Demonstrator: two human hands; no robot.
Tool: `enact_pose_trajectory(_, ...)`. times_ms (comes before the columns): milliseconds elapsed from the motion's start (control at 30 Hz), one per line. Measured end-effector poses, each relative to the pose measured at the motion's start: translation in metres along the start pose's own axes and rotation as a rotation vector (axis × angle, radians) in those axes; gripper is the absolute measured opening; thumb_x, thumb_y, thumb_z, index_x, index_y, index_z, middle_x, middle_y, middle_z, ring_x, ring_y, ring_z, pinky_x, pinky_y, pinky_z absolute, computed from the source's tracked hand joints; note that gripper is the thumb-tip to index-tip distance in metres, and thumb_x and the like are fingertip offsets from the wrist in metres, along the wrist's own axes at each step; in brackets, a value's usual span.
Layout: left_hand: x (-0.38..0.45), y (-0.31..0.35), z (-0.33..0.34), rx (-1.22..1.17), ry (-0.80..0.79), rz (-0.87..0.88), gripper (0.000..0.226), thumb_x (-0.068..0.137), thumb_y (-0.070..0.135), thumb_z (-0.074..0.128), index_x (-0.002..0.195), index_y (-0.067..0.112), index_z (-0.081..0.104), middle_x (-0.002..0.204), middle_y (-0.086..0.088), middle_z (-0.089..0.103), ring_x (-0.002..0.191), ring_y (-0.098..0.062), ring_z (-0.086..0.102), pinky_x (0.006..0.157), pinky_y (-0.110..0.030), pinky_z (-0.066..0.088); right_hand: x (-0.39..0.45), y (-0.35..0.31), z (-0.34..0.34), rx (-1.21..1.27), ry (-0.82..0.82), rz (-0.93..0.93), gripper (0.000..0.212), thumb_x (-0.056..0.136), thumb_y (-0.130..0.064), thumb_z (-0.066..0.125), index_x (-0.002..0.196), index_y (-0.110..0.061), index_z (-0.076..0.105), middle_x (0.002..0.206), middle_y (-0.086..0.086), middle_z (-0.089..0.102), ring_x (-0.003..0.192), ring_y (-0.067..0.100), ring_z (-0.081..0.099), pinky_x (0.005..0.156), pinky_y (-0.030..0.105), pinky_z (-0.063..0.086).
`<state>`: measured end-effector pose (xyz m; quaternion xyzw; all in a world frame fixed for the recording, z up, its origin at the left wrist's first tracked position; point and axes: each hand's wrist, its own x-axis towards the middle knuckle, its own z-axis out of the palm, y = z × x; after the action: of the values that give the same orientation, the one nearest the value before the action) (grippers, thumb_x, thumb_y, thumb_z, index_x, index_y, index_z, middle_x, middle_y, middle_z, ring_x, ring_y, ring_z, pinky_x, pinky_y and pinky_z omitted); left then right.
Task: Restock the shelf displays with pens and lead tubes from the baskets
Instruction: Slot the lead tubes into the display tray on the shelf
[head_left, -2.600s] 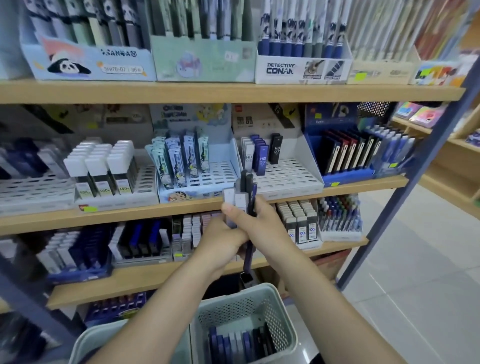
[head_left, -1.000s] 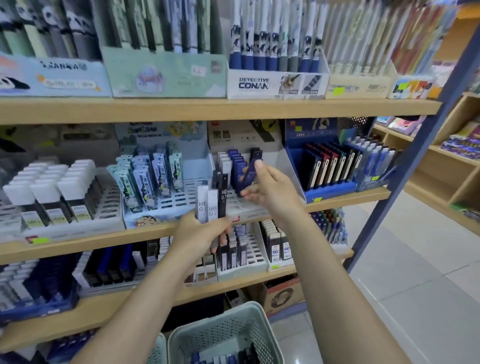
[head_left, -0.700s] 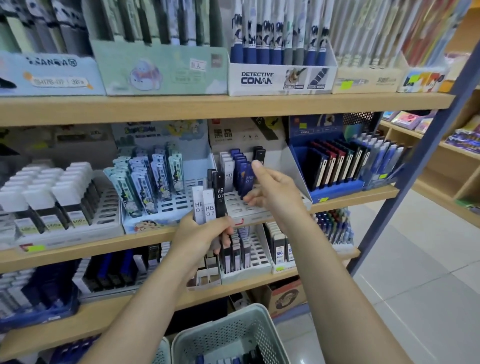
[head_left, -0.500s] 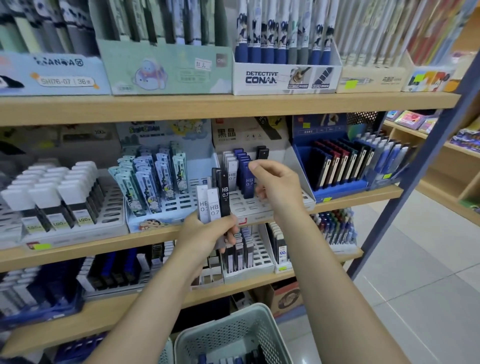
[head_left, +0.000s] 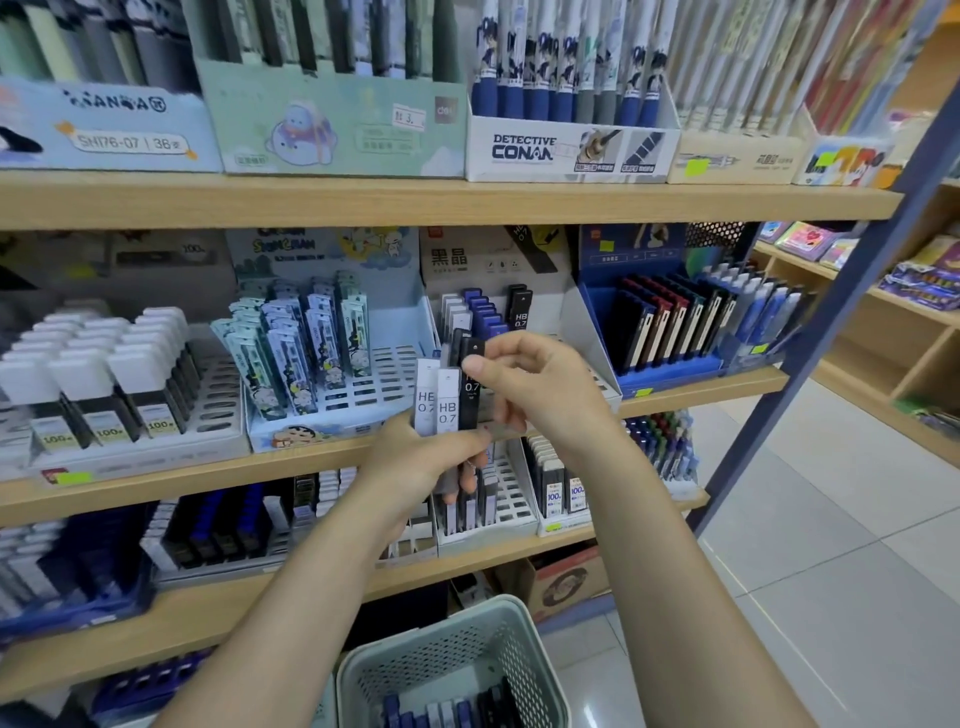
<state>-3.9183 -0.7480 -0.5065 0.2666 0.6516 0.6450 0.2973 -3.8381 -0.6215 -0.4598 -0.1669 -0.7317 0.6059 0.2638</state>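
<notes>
- While the right hand (head_left: 540, 395) pinches the top of a black lead tube (head_left: 471, 387) marked 0.7 between thumb and forefinger, its other fingers curl loosely behind.
- Left hand (head_left: 415, 462) has its fingers clamped on a small fan of upright lead tubes (head_left: 436, 400), two white ones marked HB 0.7 and black ones beside them; the pinched black tube stands at the right edge of that fan, touching the white one.
- Both hands meet in front of the middle shelf (head_left: 311, 462), just before a white display tray (head_left: 587, 332) that holds white, blue and black tubes at its back.
- Left of that tray stands a pale blue cartoon display (head_left: 332, 431) with slotted rows partly filled.
- Below, near the floor, a grey-green perforated basket (head_left: 447, 660) holds more blue, white and black tubes.
</notes>
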Motion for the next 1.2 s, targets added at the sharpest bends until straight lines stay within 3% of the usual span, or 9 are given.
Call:
enact_pose_trajectory(167,-0.001,0.006,0.005,0.106,0.011,-0.009,0.017,0.088,0.014,0.073,0.086,-0.002,0.068,0.062,-0.008,0.067,0.042,-0.016,0.051,0.042,-0.024,0.042,-0.003,0.003,-0.003,0.042,0.011,0.001,0.006,0.091,-0.015,0.072,0.094,-0.013,0.068,0.063,-0.002,0.064,0.046,0.013,0.053,0.044,0.024,0.041)
enact_pose_trajectory(333,-0.001,0.006,0.013,0.031,0.008,0.027,0.013,0.089,0.015,0.073,0.090,0.003,0.070,0.073,-0.011,0.071,0.050,-0.018,0.058,0.042,-0.025,0.042,-0.003,0.007,-0.008,0.158,0.048,0.017,0.007,0.093,-0.016,0.070,0.087,-0.013,0.071,0.055,0.002,0.057,0.048,0.015,0.048,0.045,0.021,0.040)
enact_pose_trajectory(433,0.001,0.003,0.012,-0.047,0.004,0.011,0.013,0.090,0.015,0.072,0.095,0.004,0.069,0.075,-0.011,0.071,0.053,-0.020,0.059,0.041,-0.025,0.040,-0.003,0.010,-0.012,0.191,0.029,-0.012,0.008,0.095,-0.013,0.066,0.101,-0.011,0.071,0.062,-0.006,0.063,0.051,0.012,0.049,0.045,0.020,0.039)
enact_pose_trajectory(633,-0.002,0.005,0.009,-0.135,-0.154,-0.071,0.010,0.090,0.009,0.069,0.094,0.000,0.066,0.072,-0.013,0.064,0.052,-0.020,0.054,0.041,-0.023,0.034,-0.007,0.008,-0.014,0.074,-0.041,-0.105,0.032,0.099,-0.009,0.060,0.127,-0.023,0.065,0.061,-0.023,0.059,0.050,0.009,0.044,0.049,0.021,0.039)
enact_pose_trajectory(800,-0.002,0.003,0.003,-0.175,-0.177,-0.120,0.014,0.088,0.010,0.071,0.099,0.004,0.065,0.073,-0.011,0.064,0.055,-0.019,0.054,0.040,-0.021,0.035,-0.007,0.011,-0.007,0.059,-0.020,-0.098,0.022,0.097,-0.005,0.061,0.112,-0.017,0.073,0.059,-0.013,0.053,0.048,0.008,0.043,0.045,0.016,0.041)
enact_pose_trajectory(967,-0.003,0.002,-0.002,-0.221,-0.109,-0.108,0.036,0.088,0.016,0.074,0.119,0.003,0.063,0.077,-0.005,0.066,0.057,-0.019,0.056,0.041,-0.023,0.034,-0.006,0.011,-0.001,0.131,-0.030,-0.045,0.034,0.094,-0.007,0.066,0.126,-0.019,0.061,0.065,-0.007,0.059,0.049,0.009,0.049,0.047,0.018,0.043)
enact_pose_trajectory(1067,-0.004,0.002,-0.003,-0.207,-0.088,-0.071,0.031,0.088,0.019,0.074,0.114,0.006,0.064,0.076,-0.006,0.065,0.059,-0.020,0.056,0.042,-0.023,0.034,-0.007,0.009,0.001,0.254,-0.061,0.016,0.008,0.096,-0.009,0.062,0.103,-0.008,0.067,0.060,-0.002,0.061,0.044,0.006,0.046,0.041,0.016,0.038)
enact_pose_trajectory(1133,-0.004,0.003,-0.002,-0.183,-0.064,-0.048,0.023,0.090,0.019,0.073,0.106,0.005,0.065,0.075,-0.008,0.065,0.059,-0.019,0.056,0.042,-0.022,0.035,-0.007,0.007,-0.001,0.283,-0.051,0.031,0.009,0.099,-0.015,0.059,0.095,-0.012,0.066,0.059,-0.005,0.064,0.043,0.007,0.048,0.040,0.017,0.034)
enact_pose_trajectory(1200,-0.003,0.003,-0.001,-0.169,-0.033,-0.029,0.019,0.091,0.017,0.072,0.099,0.003,0.064,0.073,-0.009,0.064,0.059,-0.020,0.055,0.041,-0.022,0.035,-0.006,0.003,-0.008,0.335,-0.005,0.015,0.012,0.103,-0.019,0.054,0.098,-0.013,0.064,0.076,0.000,0.072,0.045,0.010,0.051,0.041,0.020,0.036)
